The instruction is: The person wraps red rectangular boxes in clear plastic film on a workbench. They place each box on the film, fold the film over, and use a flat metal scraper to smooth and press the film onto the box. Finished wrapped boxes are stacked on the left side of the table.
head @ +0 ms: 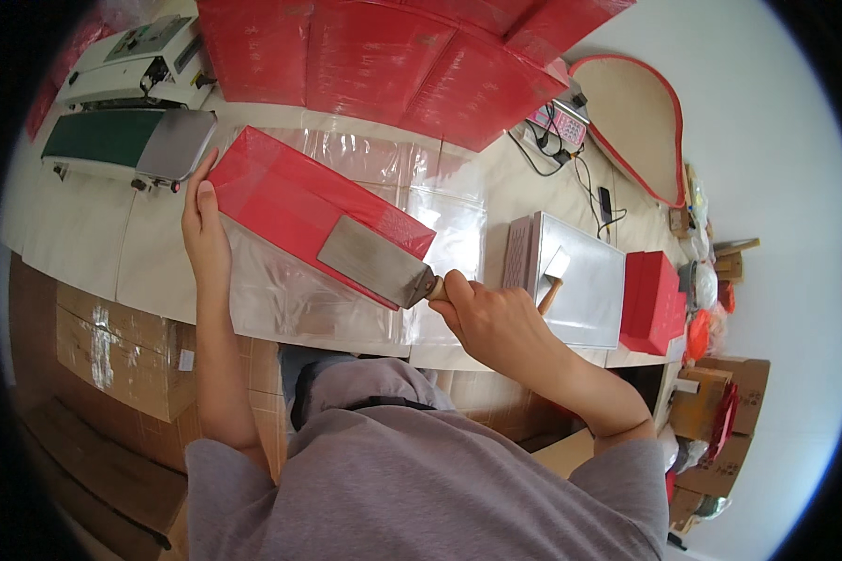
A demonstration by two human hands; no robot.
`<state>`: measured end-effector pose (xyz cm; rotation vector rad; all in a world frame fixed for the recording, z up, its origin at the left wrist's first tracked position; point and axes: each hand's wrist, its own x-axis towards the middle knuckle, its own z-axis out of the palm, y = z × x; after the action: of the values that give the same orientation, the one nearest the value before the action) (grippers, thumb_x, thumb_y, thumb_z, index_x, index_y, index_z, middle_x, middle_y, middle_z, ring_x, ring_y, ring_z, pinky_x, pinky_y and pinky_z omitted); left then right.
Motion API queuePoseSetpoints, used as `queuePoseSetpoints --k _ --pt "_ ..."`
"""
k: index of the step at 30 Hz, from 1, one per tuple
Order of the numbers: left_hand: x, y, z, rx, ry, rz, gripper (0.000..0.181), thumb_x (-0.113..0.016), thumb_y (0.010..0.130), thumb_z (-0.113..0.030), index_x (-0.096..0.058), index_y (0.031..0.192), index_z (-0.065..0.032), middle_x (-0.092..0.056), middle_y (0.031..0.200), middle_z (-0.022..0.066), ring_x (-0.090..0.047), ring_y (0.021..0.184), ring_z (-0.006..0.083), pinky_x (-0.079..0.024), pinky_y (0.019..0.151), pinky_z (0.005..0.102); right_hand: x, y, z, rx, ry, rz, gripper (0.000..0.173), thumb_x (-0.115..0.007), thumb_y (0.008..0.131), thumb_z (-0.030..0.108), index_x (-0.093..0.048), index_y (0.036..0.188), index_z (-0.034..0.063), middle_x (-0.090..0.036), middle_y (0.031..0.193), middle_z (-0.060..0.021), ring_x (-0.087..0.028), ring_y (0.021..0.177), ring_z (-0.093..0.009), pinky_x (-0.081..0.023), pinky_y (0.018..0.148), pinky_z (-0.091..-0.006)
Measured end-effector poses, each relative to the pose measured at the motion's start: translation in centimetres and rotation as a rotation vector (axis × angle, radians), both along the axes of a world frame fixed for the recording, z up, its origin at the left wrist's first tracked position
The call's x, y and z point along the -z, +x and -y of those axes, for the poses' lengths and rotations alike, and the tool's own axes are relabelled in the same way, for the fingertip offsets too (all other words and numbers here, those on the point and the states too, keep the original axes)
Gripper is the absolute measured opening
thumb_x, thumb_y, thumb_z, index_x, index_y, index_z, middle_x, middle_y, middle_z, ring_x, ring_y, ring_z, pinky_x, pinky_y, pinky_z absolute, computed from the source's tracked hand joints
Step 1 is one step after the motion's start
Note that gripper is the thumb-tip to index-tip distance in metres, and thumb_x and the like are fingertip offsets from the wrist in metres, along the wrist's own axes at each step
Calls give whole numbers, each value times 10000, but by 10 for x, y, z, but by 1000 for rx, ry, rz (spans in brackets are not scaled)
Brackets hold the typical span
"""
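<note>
A long red box (309, 203) with film over its surface lies at a slant before me. My left hand (207, 203) rests against its left end, thumb on top and fingers along the end. My right hand (480, 308) grips the wooden handle of a wide flat metal spatula (375, 259). The blade lies flat against the near side of the box, toward its right end. Clear plastic sheeting (266, 294) is spread under the box on the table.
Large film-wrapped red boxes (365, 70) stand at the back. A sealing machine (133, 70) with a green conveyor belt (105, 137) is at the left. On the right are a metal-topped hot plate (582, 294) bearing a small spatula (556, 270), smaller red boxes (649, 301), cables and a phone (605, 203).
</note>
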<state>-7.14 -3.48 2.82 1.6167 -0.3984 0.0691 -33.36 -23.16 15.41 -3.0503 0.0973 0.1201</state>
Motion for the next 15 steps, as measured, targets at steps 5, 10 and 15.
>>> queuePoseSetpoints --k 5,10,15 --pt "3 2 0 -10 54 79 408 -340 1066 -248 -515 1378 -53 -514 1413 110 -441 1323 228 -281 1123 322 6 -40 7 58 57 36 283 -557 981 314 -471 870 69 -550 560 -58 -596 467 -235 -463 421 -343" --pt "-1 -1 3 -3 56 64 409 -333 1066 -248 -508 1386 -62 -500 1425 103 -442 1311 223 -289 1118 324 5 -32 2 75 53 44 277 -552 983 315 -486 877 67 -570 588 -70 -599 473 -234 -455 414 -348" --pt "-3 5 -2 -1 126 76 449 -330 1064 -307 -489 1402 -59 -459 1464 104 -393 1362 243 -254 1145 357 1 -31 -3 84 61 83 288 -574 970 313 -485 854 64 -572 596 -74 -590 467 -242 -443 416 -357"
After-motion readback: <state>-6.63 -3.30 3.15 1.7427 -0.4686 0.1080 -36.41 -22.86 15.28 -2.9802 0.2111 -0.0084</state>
